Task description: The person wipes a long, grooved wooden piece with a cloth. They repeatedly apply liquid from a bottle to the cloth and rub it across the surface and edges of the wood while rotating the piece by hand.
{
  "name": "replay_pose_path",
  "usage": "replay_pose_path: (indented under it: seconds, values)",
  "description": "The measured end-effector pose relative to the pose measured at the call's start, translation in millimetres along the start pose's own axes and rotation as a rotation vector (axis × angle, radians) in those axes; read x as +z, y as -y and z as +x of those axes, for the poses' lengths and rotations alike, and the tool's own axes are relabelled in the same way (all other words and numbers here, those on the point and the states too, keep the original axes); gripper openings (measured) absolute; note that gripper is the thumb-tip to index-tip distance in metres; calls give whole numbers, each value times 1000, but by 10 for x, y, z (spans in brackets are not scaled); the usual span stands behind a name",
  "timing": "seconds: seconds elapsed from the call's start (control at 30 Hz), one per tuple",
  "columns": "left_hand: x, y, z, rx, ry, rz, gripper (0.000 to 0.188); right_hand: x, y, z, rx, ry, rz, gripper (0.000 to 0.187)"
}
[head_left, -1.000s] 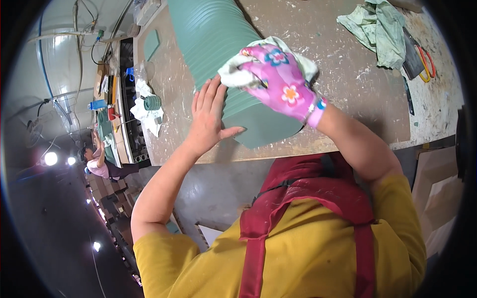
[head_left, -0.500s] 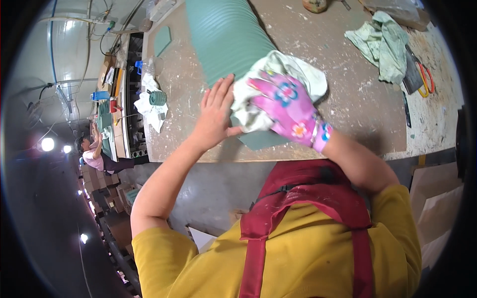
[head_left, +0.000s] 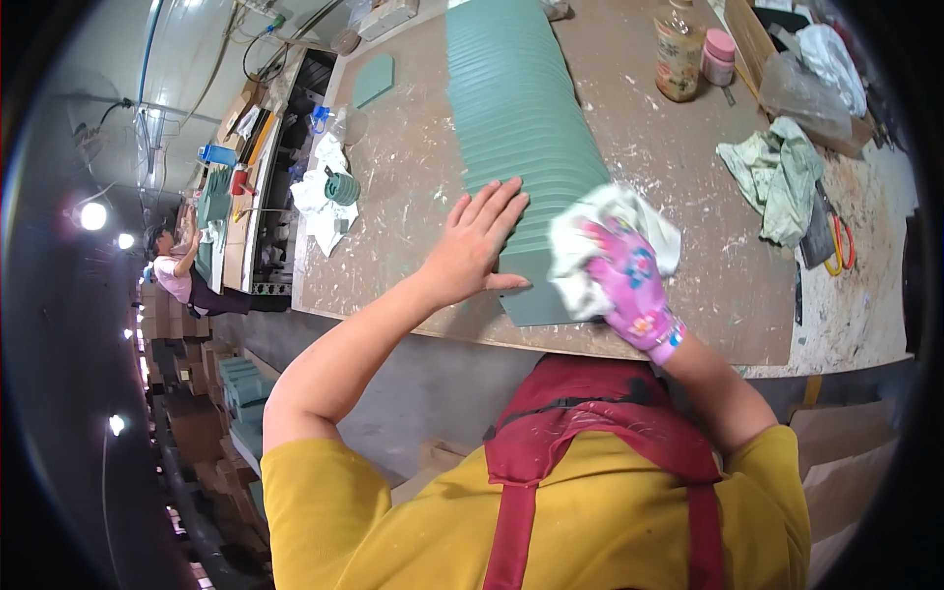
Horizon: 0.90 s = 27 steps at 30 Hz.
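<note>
A long row of overlapping green sheets [head_left: 521, 108] runs up the table, fanned out like shingles, with one flat plain end near the front edge. My left hand [head_left: 479, 244], bare, lies flat on the near left part of the fan with its fingers stretched out. On the right side of the near end, my right hand [head_left: 634, 285], in a pink flowered glove, is closed on a whitish cloth [head_left: 580, 246]. The cloth is bunched under the glove and touches the sheets' right edge; motion smears it slightly.
A bottle [head_left: 678, 54] and a pink-lidded jar [head_left: 719, 57] stand far right. Nearer are a crumpled greenish cloth [head_left: 777, 177] and orange-handled scissors [head_left: 839, 244]. A green roll [head_left: 341, 189] on white paper and a loose green piece [head_left: 375, 80] lie left. Another person [head_left: 175, 265] works far left.
My right hand and the cloth have moved right across the sheets, uncovering the near end. My left hand stays flat on the sheets. The view has shifted, showing more of the table's far side.
</note>
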<state>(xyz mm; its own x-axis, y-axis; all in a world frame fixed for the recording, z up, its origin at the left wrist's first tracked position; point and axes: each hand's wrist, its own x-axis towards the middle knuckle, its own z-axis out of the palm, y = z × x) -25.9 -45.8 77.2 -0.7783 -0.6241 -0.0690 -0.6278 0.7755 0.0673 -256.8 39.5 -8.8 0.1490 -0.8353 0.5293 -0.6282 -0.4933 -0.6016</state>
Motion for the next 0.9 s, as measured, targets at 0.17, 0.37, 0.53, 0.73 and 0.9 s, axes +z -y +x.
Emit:
replay_pose_path:
  seconds: [0.17, 0.37, 0.53, 0.73, 0.9]
  values:
    - [32, 16, -19, 11, -29, -13, 103, -287, -244, -636, 381, 171, 286, 37]
    - [76, 51, -83, 37, -102, -32, 95, -425, -596, -645, 726, -203, 626, 39]
    - [87, 508, 8, -47, -488, -363, 57, -646, -341, 118, 731, -158, 692, 33]
    - [-156, 1358, 660, -334, -658, -442, 20, -160, -528, 1368, 524, -25, 258, 54]
    - [-179, 1554, 1300, -225, -340, -350, 21, 346, -798, 1936, 704, 43, -141, 72]
